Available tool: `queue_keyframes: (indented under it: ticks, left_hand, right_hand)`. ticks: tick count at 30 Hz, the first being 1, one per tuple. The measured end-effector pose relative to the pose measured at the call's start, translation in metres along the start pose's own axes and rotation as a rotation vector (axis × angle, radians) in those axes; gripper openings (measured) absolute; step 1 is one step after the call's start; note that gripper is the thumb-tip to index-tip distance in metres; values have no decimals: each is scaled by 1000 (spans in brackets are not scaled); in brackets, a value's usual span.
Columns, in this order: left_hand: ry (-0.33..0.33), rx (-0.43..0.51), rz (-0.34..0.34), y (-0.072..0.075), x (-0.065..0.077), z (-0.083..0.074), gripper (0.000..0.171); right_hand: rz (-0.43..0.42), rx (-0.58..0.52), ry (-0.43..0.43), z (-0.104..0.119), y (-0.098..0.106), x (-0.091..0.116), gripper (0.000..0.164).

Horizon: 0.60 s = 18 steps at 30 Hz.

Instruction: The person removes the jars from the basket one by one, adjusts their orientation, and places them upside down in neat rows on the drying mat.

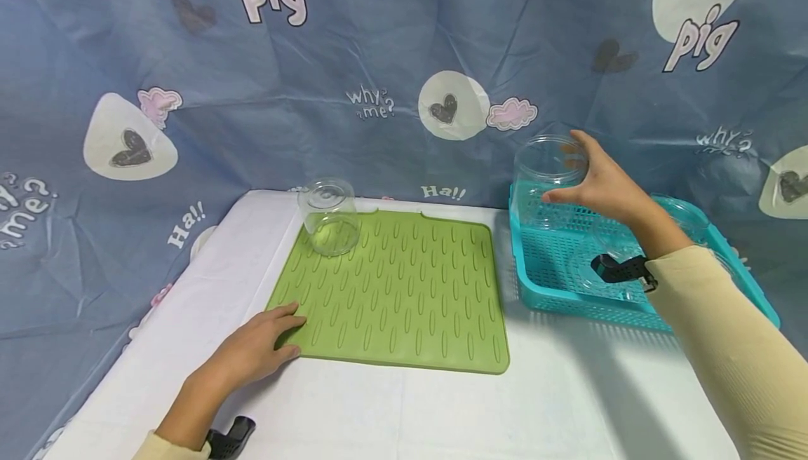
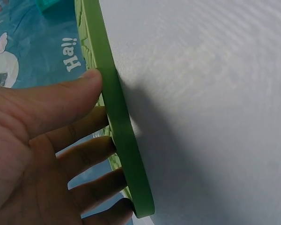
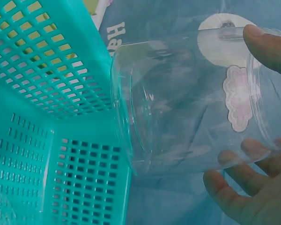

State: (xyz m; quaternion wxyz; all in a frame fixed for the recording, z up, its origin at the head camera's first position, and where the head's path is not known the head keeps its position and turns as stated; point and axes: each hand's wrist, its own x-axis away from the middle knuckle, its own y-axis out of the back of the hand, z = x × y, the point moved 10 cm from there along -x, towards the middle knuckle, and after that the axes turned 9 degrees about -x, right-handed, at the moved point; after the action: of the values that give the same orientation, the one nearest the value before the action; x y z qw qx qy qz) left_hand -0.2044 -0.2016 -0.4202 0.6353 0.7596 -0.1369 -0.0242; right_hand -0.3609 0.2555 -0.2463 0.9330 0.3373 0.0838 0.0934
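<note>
My right hand point(image 1: 609, 181) grips a clear plastic jar point(image 1: 533, 190) near its rim, thumb on one side and fingers on the other. The jar hangs over the back left corner of a turquoise basket point(image 1: 558, 300); the right wrist view shows its round base point(image 3: 126, 112) close by the basket wall. My left hand point(image 1: 249, 348) lies at the front left corner of a green ribbed mat point(image 1: 404, 292), its thumb and loosely spread fingers point(image 2: 86, 157) touching the edge. A second clear jar point(image 1: 330, 218) stands at the mat's back left corner, closed end up.
More clear plastic jars point(image 1: 682, 216) lie in the basket, partly hidden by my right arm. A white cloth point(image 1: 454, 414) covers the table. Behind it hangs a blue printed curtain point(image 1: 379, 39), close to the basket and the mat's back edge.
</note>
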Motion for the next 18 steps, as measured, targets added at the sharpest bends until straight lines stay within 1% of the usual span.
queue_keyframes:
  ticks: [10,18]
  left_hand:
    - [2,9,3,1,1,0,49]
    - [8,9,3,1,1,0,49]
  right_hand:
    - [37,12,23,9,-14,-4,122]
    - [44,106,29,20,-24,-8,120]
